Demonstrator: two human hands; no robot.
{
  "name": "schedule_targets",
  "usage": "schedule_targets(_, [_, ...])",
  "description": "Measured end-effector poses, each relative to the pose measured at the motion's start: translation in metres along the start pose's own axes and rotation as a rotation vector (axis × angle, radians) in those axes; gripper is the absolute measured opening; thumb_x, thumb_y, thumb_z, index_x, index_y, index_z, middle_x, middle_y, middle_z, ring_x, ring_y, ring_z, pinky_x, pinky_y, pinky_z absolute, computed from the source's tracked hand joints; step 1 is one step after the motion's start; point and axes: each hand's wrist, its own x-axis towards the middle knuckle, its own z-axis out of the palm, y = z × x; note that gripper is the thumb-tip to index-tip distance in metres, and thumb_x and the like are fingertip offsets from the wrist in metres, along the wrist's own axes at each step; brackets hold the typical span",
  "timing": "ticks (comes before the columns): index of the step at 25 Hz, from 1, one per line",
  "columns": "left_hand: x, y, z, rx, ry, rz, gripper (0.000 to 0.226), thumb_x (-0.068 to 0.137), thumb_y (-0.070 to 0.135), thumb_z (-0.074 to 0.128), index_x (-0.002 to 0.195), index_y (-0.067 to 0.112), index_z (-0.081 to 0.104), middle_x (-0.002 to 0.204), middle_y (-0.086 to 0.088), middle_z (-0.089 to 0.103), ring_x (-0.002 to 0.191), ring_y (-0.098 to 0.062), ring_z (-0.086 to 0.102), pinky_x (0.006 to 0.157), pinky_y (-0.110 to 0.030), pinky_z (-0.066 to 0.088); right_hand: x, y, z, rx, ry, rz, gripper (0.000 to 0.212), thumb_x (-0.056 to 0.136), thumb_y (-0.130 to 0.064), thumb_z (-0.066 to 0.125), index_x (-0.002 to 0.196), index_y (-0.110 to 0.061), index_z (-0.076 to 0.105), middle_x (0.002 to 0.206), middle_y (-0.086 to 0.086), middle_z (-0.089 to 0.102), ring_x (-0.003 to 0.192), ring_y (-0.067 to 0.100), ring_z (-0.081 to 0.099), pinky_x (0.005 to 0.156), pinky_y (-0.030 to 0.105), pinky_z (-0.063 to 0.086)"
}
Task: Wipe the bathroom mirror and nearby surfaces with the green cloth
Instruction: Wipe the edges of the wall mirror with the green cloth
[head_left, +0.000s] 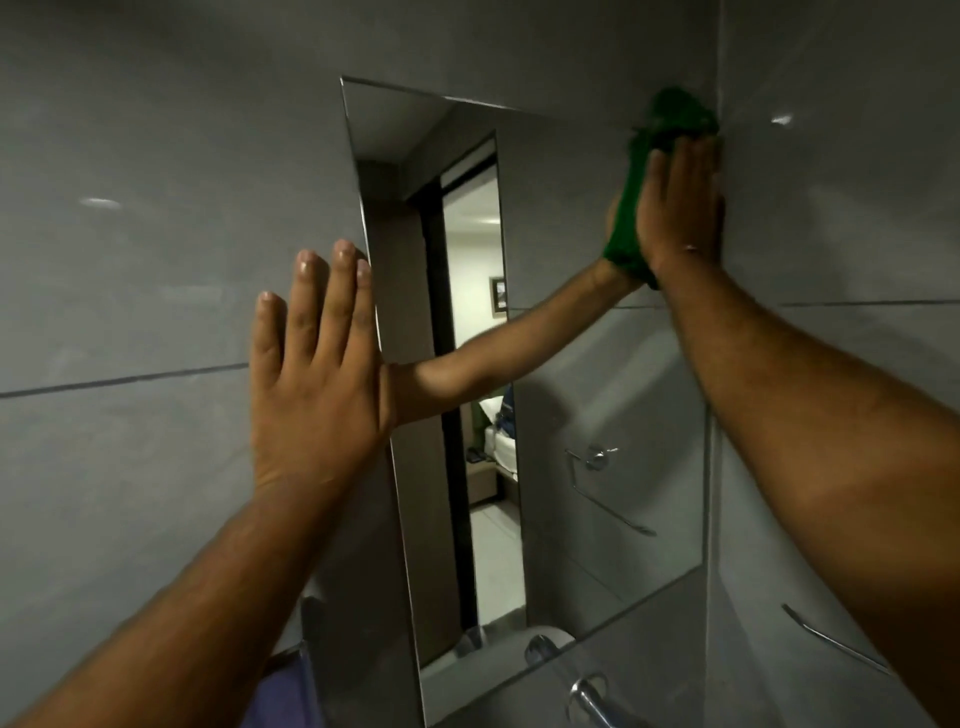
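Observation:
A tall frameless mirror (582, 415) hangs on the grey tiled wall. The green cloth (670, 117) is pressed against the mirror's top right corner under my right hand (680, 202), whose flat palm and fingers pin it to the glass. Part of the cloth bunches out above the fingertips, and its reflection shows beside the palm. My left hand (317, 384) lies flat with fingers spread on the wall tile at the mirror's left edge and holds nothing. The mirror reflects my right forearm, a doorway and a room beyond.
A side wall (841, 208) meets the mirror's right edge in a corner. A chrome tap (587, 696) sits below the mirror, and a chrome towel rail (831, 642) is fixed on the right wall. Something blue (280, 696) shows at the bottom left.

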Motion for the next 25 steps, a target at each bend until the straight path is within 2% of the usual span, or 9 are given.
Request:
schedule_targets(4, [0.001, 0.001, -0.003, 0.009, 0.0, 0.0, 0.079, 0.112, 0.045, 0.028, 0.178, 0.008, 0.007, 0.187, -0.012, -0.002, 0.172, -0.033, -0.004, 0.138, -0.057, 0.0, 0.018, 0.036, 0.003, 0.105, -0.055, 0.045, 0.072, 0.107, -0.054, 0.02, 0.167, -0.013, 0.019, 0.178, 0.014, 0.014, 0.164, 0.029, 0.019, 0.136, 0.045, 0.016])
schedule_targets(8, [0.001, 0.001, -0.003, -0.011, 0.001, -0.002, 0.079, 0.11, 0.045, 0.023, 0.178, 0.009, 0.006, 0.187, -0.012, -0.001, 0.172, -0.033, -0.004, 0.138, -0.058, 0.004, -0.013, 0.057, 0.007, 0.153, -0.065, 0.098, 0.08, 0.102, -0.06, 0.017, 0.167, -0.013, 0.015, 0.178, 0.012, 0.013, 0.165, 0.026, 0.015, 0.136, 0.04, 0.01])
schedule_targets(14, [-0.001, 0.001, -0.004, -0.013, -0.015, -0.014, 0.077, 0.112, 0.04, 0.03, 0.178, 0.009, 0.004, 0.187, -0.011, -0.003, 0.172, -0.032, -0.004, 0.138, -0.057, 0.001, -0.15, 0.136, 0.017, 0.12, -0.125, 0.171, 0.084, 0.101, -0.059, 0.014, 0.166, -0.006, 0.016, 0.177, 0.017, 0.015, 0.165, 0.03, 0.017, 0.137, 0.043, 0.011])
schedule_targets(18, [-0.001, 0.001, -0.002, -0.021, -0.009, -0.036, 0.076, 0.113, 0.04, 0.03, 0.178, 0.011, 0.004, 0.187, -0.01, -0.004, 0.172, -0.032, -0.004, 0.138, -0.057, 0.002, -0.262, 0.19, 0.02, 0.115, -0.136, 0.222, 0.078, 0.103, -0.047, 0.021, 0.164, 0.002, 0.02, 0.173, 0.026, 0.022, 0.162, 0.039, 0.023, 0.135, 0.05, 0.019])
schedule_targets(25, [-0.003, 0.0, 0.002, -0.023, 0.016, -0.046, 0.074, 0.117, 0.036, 0.037, 0.178, 0.013, 0.001, 0.187, -0.009, -0.002, 0.172, -0.032, -0.001, 0.138, -0.057, 0.003, -0.382, 0.228, 0.018, 0.066, -0.162, 0.393, 0.069, 0.104, -0.03, 0.031, 0.161, 0.009, 0.025, 0.169, 0.033, 0.026, 0.159, 0.045, 0.028, 0.133, 0.054, 0.024])
